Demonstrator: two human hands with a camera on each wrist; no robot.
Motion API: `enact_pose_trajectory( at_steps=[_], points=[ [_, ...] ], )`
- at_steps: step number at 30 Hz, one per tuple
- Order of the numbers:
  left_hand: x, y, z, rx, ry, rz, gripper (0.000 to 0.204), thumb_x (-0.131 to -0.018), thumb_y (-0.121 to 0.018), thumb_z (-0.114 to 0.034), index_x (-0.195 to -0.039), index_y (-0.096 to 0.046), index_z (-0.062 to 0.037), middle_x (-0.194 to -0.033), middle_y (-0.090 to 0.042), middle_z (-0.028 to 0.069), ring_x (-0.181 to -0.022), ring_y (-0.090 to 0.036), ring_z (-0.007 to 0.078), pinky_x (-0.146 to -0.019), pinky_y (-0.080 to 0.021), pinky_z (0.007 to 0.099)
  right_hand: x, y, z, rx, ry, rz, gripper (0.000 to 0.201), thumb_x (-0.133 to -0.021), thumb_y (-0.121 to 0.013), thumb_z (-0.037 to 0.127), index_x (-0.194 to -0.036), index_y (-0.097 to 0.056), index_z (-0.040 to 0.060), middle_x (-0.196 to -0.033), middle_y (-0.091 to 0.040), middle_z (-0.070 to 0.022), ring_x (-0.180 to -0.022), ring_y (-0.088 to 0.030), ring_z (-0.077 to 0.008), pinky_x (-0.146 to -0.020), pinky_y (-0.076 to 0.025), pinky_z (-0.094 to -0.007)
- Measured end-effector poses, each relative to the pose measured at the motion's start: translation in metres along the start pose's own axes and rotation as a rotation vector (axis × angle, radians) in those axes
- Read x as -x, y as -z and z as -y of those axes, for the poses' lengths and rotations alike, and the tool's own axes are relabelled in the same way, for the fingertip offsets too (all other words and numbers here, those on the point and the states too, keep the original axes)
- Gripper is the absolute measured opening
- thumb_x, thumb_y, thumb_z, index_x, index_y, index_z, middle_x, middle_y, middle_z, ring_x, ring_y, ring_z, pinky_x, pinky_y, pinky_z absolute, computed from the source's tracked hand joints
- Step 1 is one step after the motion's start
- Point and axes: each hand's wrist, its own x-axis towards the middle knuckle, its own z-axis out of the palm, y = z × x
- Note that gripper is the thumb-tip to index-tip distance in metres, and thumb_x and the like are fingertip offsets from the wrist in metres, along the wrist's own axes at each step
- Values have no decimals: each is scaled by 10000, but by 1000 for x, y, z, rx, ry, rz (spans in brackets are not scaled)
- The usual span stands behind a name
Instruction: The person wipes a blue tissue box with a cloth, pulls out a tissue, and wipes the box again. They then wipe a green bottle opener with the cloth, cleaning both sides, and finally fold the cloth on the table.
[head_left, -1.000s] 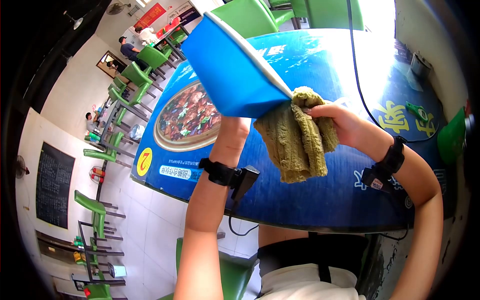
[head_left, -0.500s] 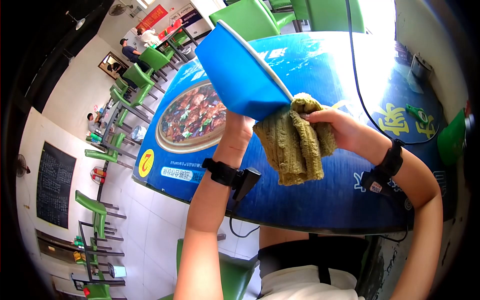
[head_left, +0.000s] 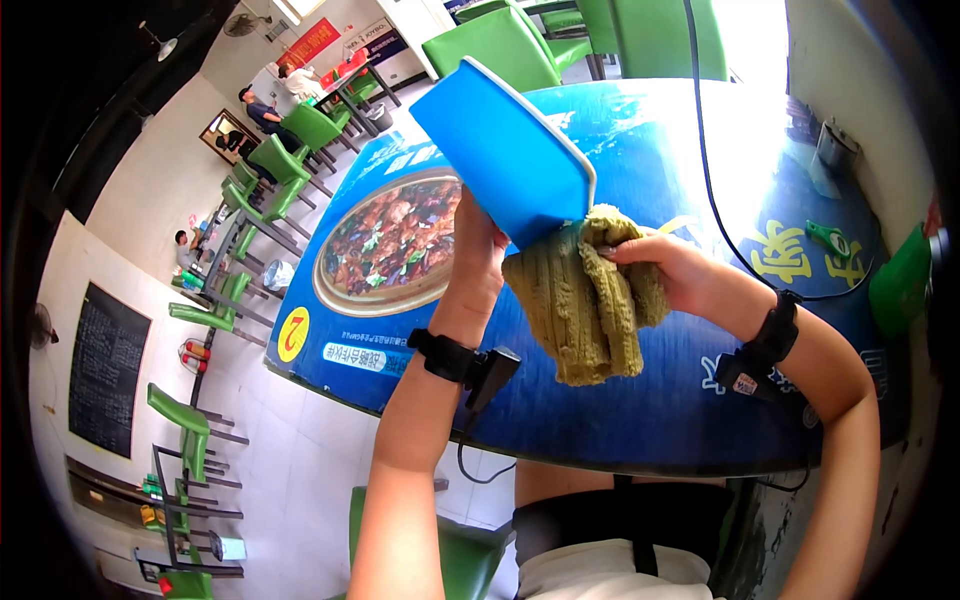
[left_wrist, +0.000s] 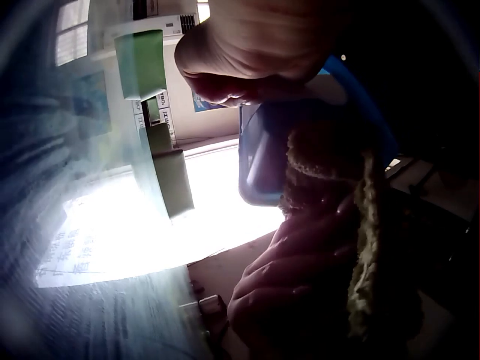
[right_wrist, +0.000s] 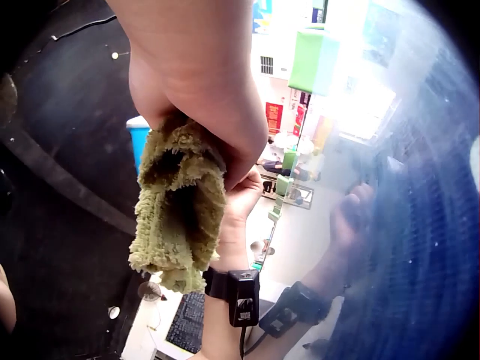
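**Fingers: both hands gripping, wipe at the tray's lower corner**

Your right hand (head_left: 672,268) fingers bunch the green cloth (head_left: 585,300) against the blue tray (head_left: 500,150). Your left hand (head_left: 478,245) grips the tray tilted above the table (head_left: 640,400). Next, probably run the cloth along the rim. Room is open leftward; cable (head_left: 715,180) to the right.

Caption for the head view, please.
Left hand holds a tilted blue container above the table while right hand presses a green cloth to it.
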Motion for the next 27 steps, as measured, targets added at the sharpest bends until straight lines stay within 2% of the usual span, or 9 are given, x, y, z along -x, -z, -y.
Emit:
enact_pose_trajectory(
  at_steps=[2, 7, 11, 13, 15, 19, 22, 26, 27],
  points=[
    [5, -9, -4, -49, -3, -24, 245, -877, -444, -298, -753, -536, -108, -573, -499, -41, -440, -447, 52, -395, -334, 206, 2, -4, 3, 42, 13, 15, 364, -834, -522, 89, -1177, -429, 13, -1094, -538, -126, -991, -563, -220, -876, -472, -371],
    [7, -5, 4, -127, 58, -28, 254, -853, -479, -316, -729, -529, -101, -559, -479, -33, -429, -427, 58, -388, -318, 215, 14, -19, 19, 124, 73, 42, 371, -824, -566, 91, -1165, -453, 2, -1085, -544, -106, -987, -554, -191, -864, -451, -328],
    [-4, 8, 22, -162, 68, -32, 267, -835, -506, -331, -710, -524, -95, -548, -463, -27, -421, -411, 63, -383, -305, 222, 32, -41, 40, 286, 141, -143, 385, -793, -604, 67, -1150, -481, -11, -1077, -559, -94, -988, -553, -184, -873, -440, -316],
    [-6, 10, 25, -221, 66, -52, 275, -825, -520, -338, -701, -521, -92, -543, -455, -24, -417, -403, 66, -380, -299, 226, 46, -57, 55, 341, 221, -178, 367, -792, -603, 65, -1134, -496, -14, -1068, -568, -91, -985, -557, -183, -866, -445, -313],
    [18, -16, -5, -408, 133, -98, 296, -824, -522, -358, -766, -559, -70, -560, -471, -10, -429, -414, 63, -374, -283, 225, 53, -52, 67, 358, 293, -189, 337, -795, -591, 62, -1115, -516, -14, -1036, -588, -81, -971, -569, -181, -851, -457, -306],
    [29, -28, -14, -568, 90, 6, 320, -814, -524, -356, -855, -585, -45, -578, -471, -18, -447, -426, 60, -376, -279, 223, 66, -67, 84, 430, 601, -364, 286, -832, -548, 91, -1093, -512, -22, -994, -595, -99, -890, -593, -159, -789, -470, -280],
    [29, -31, -13, -580, 54, 89, 326, -804, -524, -316, -929, -591, -22, -622, -500, -20, -501, -452, 52, -417, -323, 210, 69, -56, 89, 898, 827, -545, 284, -845, -527, 100, -1094, -505, -36, -971, -601, -82, -860, -592, -154, -768, -464, -276],
    [39, -45, -17, -592, -22, 168, 314, -784, -533, -259, -953, -593, -1, -672, -532, -16, -572, -475, 45, -491, -375, 201, 57, -53, 78, 1442, 915, -510, 385, -734, -521, -37, -1118, -487, -27, -961, -598, -157, -871, -594, -276, -794, -453, -314],
    [41, -46, -19, -626, -33, 190, 307, -780, -536, -248, -946, -593, 4, -678, -536, -15, -582, -476, 45, -505, -382, 201, 47, -46, 71, 1485, 959, -489, 437, -700, -505, -72, -1133, -475, -24, -1013, -567, -205, -936, -572, -346, -810, -449, -337]
  ],
)
